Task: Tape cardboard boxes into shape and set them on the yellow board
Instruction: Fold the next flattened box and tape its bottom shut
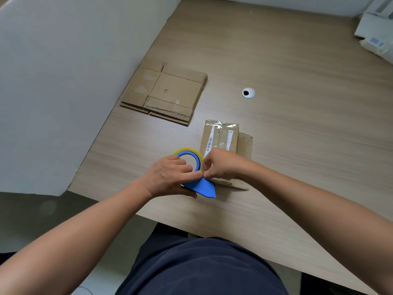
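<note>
Tape dispenser (203, 188) in left hand (170, 177); right fingers (209, 165) pinch its rim

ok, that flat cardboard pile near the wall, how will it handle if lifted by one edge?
Probably light: the cardboard pile is thin corrugated sheet. Likely to flop at its creases, since loose flaps show. The layers look unbound, so they may slide apart.

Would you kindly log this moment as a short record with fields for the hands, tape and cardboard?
left hand: grips the blue tape dispenser
right hand: pinches at the tape roll's rim
taped box: on the table, just beyond the right hand
flat cardboard stack: farther back, left, untouched
yellow board: not in view
</note>
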Demonstrator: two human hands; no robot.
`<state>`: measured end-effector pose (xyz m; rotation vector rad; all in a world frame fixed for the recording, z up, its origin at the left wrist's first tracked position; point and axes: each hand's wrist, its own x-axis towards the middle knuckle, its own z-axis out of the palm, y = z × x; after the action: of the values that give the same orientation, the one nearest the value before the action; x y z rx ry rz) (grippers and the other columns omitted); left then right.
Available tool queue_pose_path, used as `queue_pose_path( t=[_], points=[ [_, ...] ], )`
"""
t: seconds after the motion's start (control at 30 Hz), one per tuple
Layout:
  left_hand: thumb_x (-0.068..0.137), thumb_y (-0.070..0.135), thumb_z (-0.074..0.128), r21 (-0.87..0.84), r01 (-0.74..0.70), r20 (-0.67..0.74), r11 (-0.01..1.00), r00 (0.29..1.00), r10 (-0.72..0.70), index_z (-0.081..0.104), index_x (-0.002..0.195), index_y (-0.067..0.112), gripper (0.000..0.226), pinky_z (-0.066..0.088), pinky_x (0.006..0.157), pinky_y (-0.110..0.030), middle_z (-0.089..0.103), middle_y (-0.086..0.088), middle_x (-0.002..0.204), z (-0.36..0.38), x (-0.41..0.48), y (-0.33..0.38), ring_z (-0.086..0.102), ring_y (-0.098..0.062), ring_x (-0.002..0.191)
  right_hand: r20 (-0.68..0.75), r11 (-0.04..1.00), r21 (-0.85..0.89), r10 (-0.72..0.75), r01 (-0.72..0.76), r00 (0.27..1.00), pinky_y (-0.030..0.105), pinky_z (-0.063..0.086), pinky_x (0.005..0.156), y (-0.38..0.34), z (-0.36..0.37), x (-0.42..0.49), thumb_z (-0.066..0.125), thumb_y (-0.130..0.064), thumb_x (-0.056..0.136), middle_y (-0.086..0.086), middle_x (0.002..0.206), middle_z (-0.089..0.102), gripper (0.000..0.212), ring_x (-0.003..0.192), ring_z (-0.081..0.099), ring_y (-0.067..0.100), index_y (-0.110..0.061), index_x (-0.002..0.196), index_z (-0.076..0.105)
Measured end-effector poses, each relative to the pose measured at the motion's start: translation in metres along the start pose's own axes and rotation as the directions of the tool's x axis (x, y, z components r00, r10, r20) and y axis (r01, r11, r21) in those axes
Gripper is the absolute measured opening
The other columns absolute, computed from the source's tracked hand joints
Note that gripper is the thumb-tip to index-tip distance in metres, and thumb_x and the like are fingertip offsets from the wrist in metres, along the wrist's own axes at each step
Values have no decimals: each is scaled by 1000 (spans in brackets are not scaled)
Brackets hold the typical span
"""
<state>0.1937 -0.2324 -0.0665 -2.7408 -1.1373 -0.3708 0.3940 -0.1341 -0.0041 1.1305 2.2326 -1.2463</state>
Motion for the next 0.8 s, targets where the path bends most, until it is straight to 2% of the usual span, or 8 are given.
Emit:
queue_pose_path(
  t=[0.07,0.2,0.33,0.4,0.47,0.53,0.63,0.8],
  points=[
    [92,65,62,-6,4,9,1000,1000,-4,53,125,20,56,38,56,-33,53,1,74,3,-1,1,45,-20,62,-31,1000,4,20,-20,999,26,47,57,-1,4,1,70,-15,84,4,82,69,4,73,60,15,-13,84,73],
    [94,64,60,-12,18,-16,1000,1000,-18,52,124,19,55,40,55,-33,53,0,74,5,-5,1,46,-21,61,-61,999,41,26,-24,998,23,39,52,0,9,0,67,-17,87,-1,73,62,8,66,54,11,-15,81,70],
    [93,63,62,-33,64,-71,997,995,-67,53,119,18,52,42,54,-33,54,0,74,-1,-5,-2,48,-21,61,-140,991,117,-48,64,989,27,37,54,0,17,-3,60,-17,91,15,78,64,17,65,49,17,-4,82,66],
    [93,62,63,-24,46,-74,999,996,-47,53,117,18,51,42,54,-34,55,-1,75,-2,-8,-4,48,-21,61,-182,978,187,-57,92,982,26,34,53,0,18,-5,56,-16,95,8,69,57,22,62,46,14,-7,75,59],
    [94,61,64,-1,20,-69,1000,997,-20,54,115,18,49,41,55,-34,55,-1,75,-3,-16,-5,47,-21,60,-214,936,341,-14,89,977,24,38,57,9,10,-7,60,-19,95,-3,67,57,23,59,47,6,-7,76,63],
    [93,59,67,21,40,-94,999,995,-38,55,112,18,47,41,56,-34,55,-1,75,-5,-24,-4,47,-21,61,-223,878,466,-4,110,975,32,48,72,27,-2,-7,67,-25,93,0,78,68,20,73,59,10,-7,86,71],
    [91,56,71,19,127,-167,992,978,-122,57,110,16,46,46,59,-35,57,-2,75,-11,-25,-3,50,-23,62,-194,817,536,-127,214,973,36,56,89,43,-6,-12,65,-18,99,0,100,76,14,99,69,19,-11,103,75],
    [90,51,74,9,122,-189,992,975,-119,55,111,15,46,50,61,-37,60,-5,77,-17,-8,-4,52,-23,64,-216,864,316,-336,392,917,25,48,92,40,15,-11,63,-22,100,-19,111,66,27,109,58,9,-25,125,71]
  ],
)
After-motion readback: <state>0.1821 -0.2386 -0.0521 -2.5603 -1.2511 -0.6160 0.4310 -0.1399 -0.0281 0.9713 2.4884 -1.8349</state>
